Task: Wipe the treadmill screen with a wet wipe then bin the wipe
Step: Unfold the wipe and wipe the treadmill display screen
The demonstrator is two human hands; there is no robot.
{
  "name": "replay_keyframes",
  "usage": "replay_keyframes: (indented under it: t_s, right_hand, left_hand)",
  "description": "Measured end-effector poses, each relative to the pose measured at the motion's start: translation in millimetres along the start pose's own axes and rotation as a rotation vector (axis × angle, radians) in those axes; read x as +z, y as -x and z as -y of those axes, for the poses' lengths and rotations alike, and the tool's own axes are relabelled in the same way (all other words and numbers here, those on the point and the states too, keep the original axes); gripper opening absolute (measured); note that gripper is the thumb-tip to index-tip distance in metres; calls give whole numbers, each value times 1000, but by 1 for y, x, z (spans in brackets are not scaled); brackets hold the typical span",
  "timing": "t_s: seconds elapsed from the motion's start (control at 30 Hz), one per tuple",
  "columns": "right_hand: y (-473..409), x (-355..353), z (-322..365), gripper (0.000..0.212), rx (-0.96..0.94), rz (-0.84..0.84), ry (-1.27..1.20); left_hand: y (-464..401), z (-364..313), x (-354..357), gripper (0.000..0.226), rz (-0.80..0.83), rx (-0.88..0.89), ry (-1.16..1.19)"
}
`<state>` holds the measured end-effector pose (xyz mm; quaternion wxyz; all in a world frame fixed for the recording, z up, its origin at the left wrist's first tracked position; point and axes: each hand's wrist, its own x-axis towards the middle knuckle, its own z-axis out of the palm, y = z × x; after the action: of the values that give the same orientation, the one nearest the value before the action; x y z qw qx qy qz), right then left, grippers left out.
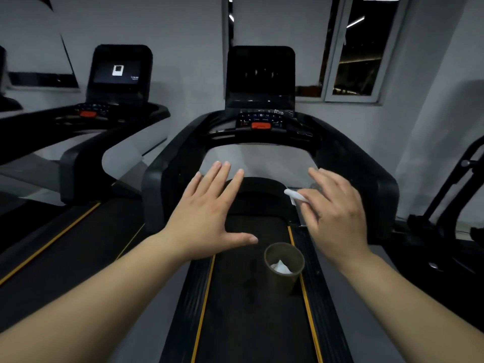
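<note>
Surroundings: a second treadmill [104, 121] stands to the left with its display lit; a window [351, 48] is in the wall behind and right of the console; dark gym equipment [450, 205] sits at the right edge. A brown cylindrical bin [284, 268] stands upright on the treadmill belt [251, 310], near its right yellow stripe, with crumpled white material inside. Treadmill screen [260, 74]: dark, upright, facing the camera, long axis vertical, above the button panel with its orange key [260, 125]. Nothing lies between hands and screen except the curved front handrail [262, 138]. Left hand [209, 213]: fingers spread flat, palm down, holding nothing, over the belt. Right hand [337, 210]: pinches a white wet wipe [296, 195], which projects up-left from the fingers, long axis diagonal, well below the screen.
</note>
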<state>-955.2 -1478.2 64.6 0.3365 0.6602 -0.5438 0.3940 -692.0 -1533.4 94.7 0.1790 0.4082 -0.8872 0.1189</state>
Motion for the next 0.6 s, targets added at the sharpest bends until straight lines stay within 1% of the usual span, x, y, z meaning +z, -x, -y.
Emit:
replay_keyframes:
  t_s: [0.17, 0.27, 0.37, 0.47, 0.6]
  right_hand:
    - [-29, 78, -46, 10, -46, -5, 20]
    - [-62, 134, -90, 11, -50, 33, 13]
    - [-111, 183, -137, 12, -39, 77, -22]
    - [-171, 214, -180, 14, -44, 117, -38]
    - [-252, 220, -220, 17, -42, 108, -64]
  left_hand:
    - [-88, 34, 42, 126, 2, 21, -36]
    - [-165, 53, 71, 127, 0, 21, -32]
    - [-247, 70, 86, 127, 37, 9, -5]
    - [-325, 86, 77, 126, 43, -15, 2]
    - [-403, 99, 39, 125, 36, -14, -12]
